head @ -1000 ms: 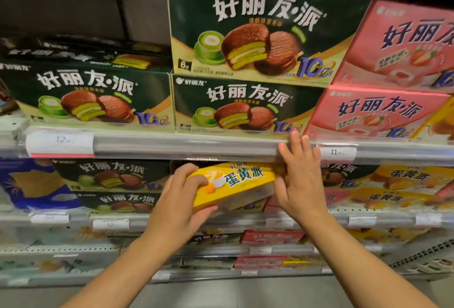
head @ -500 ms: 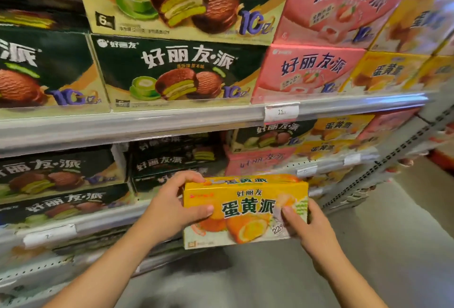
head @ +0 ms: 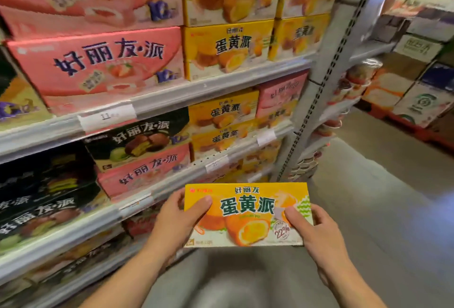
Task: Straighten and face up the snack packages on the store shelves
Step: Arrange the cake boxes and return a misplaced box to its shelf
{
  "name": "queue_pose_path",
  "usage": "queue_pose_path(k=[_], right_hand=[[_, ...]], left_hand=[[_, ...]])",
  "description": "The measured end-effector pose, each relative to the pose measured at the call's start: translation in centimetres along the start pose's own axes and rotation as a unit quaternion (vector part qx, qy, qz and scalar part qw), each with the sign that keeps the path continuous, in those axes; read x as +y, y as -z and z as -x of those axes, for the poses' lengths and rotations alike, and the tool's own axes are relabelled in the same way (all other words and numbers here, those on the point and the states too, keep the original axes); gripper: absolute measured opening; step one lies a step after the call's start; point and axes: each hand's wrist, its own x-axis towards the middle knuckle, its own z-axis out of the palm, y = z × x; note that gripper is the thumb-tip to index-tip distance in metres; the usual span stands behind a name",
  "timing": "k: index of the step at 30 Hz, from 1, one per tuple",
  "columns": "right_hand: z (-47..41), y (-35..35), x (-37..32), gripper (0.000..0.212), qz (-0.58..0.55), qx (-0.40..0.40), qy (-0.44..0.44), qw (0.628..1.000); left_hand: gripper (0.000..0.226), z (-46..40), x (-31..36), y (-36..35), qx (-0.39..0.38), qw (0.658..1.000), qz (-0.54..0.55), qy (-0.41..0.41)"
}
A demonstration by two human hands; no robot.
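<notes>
- A flat, rectangular yellow carton (head: 247, 214) of glossy printed cardboard is held in the open aisle at 6 o'clock of the view, clear of the shelving, with its printed face turned up toward the camera.
- The carton face is marked by dark green characters, pictures of filled sponge cakes and a round "22%" stamp at its 5 o'clock corner.
- The carton's short edge at 9 o'clock is gripped by the left hand (head: 178, 219): the thumb is laid over the printed face, while the remaining fingers are curled behind the carton and hidden.
- The short edge at 3 o'clock is gripped by the right hand (head: 317, 230): the thumb is pressed on the face just beside the stamp, and the fingers are wrapped round the edge.
- The carton is thus clamped between the two hands, its long edges being left free.
- Tiers of grey metal shelves (head: 172, 96) with smooth front rails and white paper price tags (head: 106, 117) are seen from 9 to 12 o'clock.
- Pink cartons (head: 98, 66), yellow cartons (head: 229, 47) and dark green cartons (head: 137, 139) of similar shape are stacked on them, faces outward; their print is blurred.
- A perforated grey upright (head: 326, 69) is seen at 1 o'clock, with a smooth grey floor (head: 383, 184) at 4 o'clock.
</notes>
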Motion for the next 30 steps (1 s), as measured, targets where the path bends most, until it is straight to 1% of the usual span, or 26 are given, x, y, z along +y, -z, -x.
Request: queue_pose_path(k=[3,6,7,9,10,12,15,17,19,23,28,30], right_hand=[[-3.3,4.2,0.4,0.028,0.021,-0.025,-0.007,0.999],[-6.2,6.2,-0.4,0.021,0.030,-0.089,-0.017,0.995],[-7.1,6.4,-0.8,0.026,0.033,-0.109,-0.017,0.993],[-8.7,6.2,-1.7,0.046,0.043,-0.137,-0.021,0.989],[-9.4,5.8,-1.9,0.051,0.045,-0.150,-0.020,0.987],[-10.4,4.7,-2.3,0.052,0.043,-0.179,-0.019,0.983],[-11.4,2.3,-2.9,0.040,0.043,-0.204,-0.013,0.978],[-11.9,0.5,-3.2,0.038,0.037,-0.218,-0.018,0.975],[-12.2,-1.4,-3.6,0.044,0.029,-0.235,-0.028,0.971],[-12.5,-5.6,-4.4,0.059,0.031,-0.254,-0.021,0.967],[-12.7,-9.2,-5.2,0.061,0.046,-0.272,-0.002,0.961],[-13.1,-9.8,-5.3,0.061,0.046,-0.275,0.001,0.960]], left_hand=[[0.039,-1.0,0.3,-4.7,0.027,1.000,0.008,0.005],[0.039,-1.7,0.8,-7.4,0.043,0.999,0.021,0.016],[0.042,-1.8,0.9,-7.8,0.051,0.998,0.034,0.019],[0.053,-1.9,1.3,-8.2,0.073,0.996,0.049,0.021],[0.057,-1.9,1.4,-8.0,0.085,0.995,0.052,0.021],[0.058,-1.8,1.4,-7.4,0.105,0.992,0.062,0.020],[0.050,-1.6,1.2,-5.6,0.139,0.988,0.069,0.023],[0.056,-1.5,1.2,-4.3,0.152,0.986,0.067,0.023],[0.067,-1.6,1.4,-2.8,0.157,0.984,0.076,0.024],[0.070,-2.1,1.6,1.0,0.165,0.981,0.102,0.011],[0.074,-2.4,0.8,4.5,0.170,0.980,0.100,0.007],[0.079,-2.5,0.7,5.7,0.200,0.978,0.059,0.001]])
